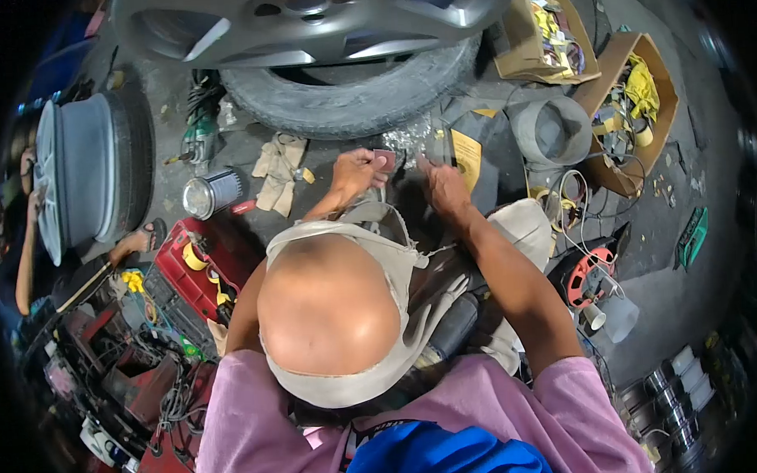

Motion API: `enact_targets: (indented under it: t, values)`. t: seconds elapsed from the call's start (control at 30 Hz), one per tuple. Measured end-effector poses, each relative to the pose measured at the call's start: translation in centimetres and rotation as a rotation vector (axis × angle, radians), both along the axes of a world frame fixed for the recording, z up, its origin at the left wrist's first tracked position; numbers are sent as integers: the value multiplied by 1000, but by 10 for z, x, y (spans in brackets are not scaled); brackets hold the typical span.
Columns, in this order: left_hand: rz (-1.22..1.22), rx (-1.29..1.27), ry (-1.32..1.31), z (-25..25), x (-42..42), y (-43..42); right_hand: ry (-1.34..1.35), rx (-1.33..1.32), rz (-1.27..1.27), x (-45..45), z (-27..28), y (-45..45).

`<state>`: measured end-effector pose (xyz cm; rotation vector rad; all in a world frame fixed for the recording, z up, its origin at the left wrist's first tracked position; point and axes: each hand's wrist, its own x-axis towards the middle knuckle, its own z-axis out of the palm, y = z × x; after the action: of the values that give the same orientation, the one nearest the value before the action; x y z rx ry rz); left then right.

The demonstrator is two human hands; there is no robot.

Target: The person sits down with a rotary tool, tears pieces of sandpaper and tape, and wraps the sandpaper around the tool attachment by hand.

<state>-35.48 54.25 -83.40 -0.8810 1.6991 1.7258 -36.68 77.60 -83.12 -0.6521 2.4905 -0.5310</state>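
My left hand (358, 172) is closed on a small reddish-brown piece (384, 159), held between thumb and fingers. To its right, my right hand (445, 184) has its index finger pointing forward; its other fingers are curled, and whatever they may hold is too small to make out. A yellow sheet (467, 160) lies on the floor just right of that hand. Beyond both hands a grey tire (349, 112) lies flat, with a silver alloy wheel (304, 26) above it. A beige cloth (278, 172) lies left of my left hand.
A metal can (213, 194), a green power tool (198, 141) and a red toolbox (198, 272) stand at the left. Cardboard boxes (511, 33), a round grey container (550, 130) and a red cable reel (588, 277) are at the right. Another person's arm (30, 240) touches an upright wheel (89, 176).
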Motion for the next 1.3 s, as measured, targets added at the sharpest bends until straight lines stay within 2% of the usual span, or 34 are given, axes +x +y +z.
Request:
enact_targets:
  t: [0.03, 0.1, 0.17, 0.3, 0.37, 0.5, 0.67, 0.73, 0.83, 0.9, 1.0, 1.03, 1.1, 1.17, 1.23, 1.27, 1.3]
  values:
    - [51, 56, 22, -11, -4, 12, 46, -89, -120, 4, 1, 9]
    - [96, 120, 44, -27, -13, 29, 61, -109, -167, 5, 3, 15]
    - [5, -10, 32, -34, -21, 36, 41, -167, -198, 6, 8, 14]
    - [77, -135, 49, -50, -18, 40, 19, -252, -205, 9, 4, 4]
    - [75, -139, 67, -53, -14, 40, -70, -111, -164, 6, 7, -4]
    - [25, -130, 77, -45, -14, 38, -101, -47, -107, 9, -10, -8]
    - [67, -101, 76, -48, -14, 40, 19, 16, -13, 9, -8, -12]
    - [186, -14, 95, -44, -15, 36, 7, 57, 15, 11, -17, -15]
    - [265, 25, 184, -23, -4, 19, -7, 97, 66, 14, -23, -20]
    - [283, 52, 152, -10, 8, 9, 1, 94, 91, 14, -27, -15]
    - [376, 151, 181, -1, 43, -25, 14, 126, 47, 13, -39, -14]
    - [398, 106, 112, 10, 50, -37, 9, 98, 41, 11, -34, -11]
    - [350, -51, 201, 16, 75, -70, 0, 43, -14, 10, -36, -6]
    - [267, -206, 275, 55, 94, -102, -47, -91, -159, 7, -20, 0]
    - [247, -350, 325, 86, 113, -135, 8, -101, -133, 8, -21, 9]
    - [335, -384, 374, 100, 120, -152, 60, -95, -128, 6, -24, 14]
    - [331, -515, 380, 99, 135, -178, 62, -101, -115, 4, -37, 21]
